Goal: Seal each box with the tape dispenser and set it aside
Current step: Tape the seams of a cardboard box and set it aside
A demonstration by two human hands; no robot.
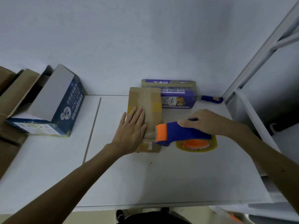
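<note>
- Lying flat, fingers straight, the left hand (131, 128) was pressed on the brown box (146, 101).
- The tape dispenser (182, 132) was gripped by the right hand (206, 122) beside the box.

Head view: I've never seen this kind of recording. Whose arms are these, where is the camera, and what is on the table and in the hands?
There is no machine here. A person wears one wide-angle camera on the head, and it looks down at their own arms. The left hand lies flat on a brown box on the white table. The right hand grips a blue and orange tape dispenser at that box's right edge. Behind the brown box stands a purple box. An open blue box sits at far left, and a blue-handled tool lies at far right.
</note>
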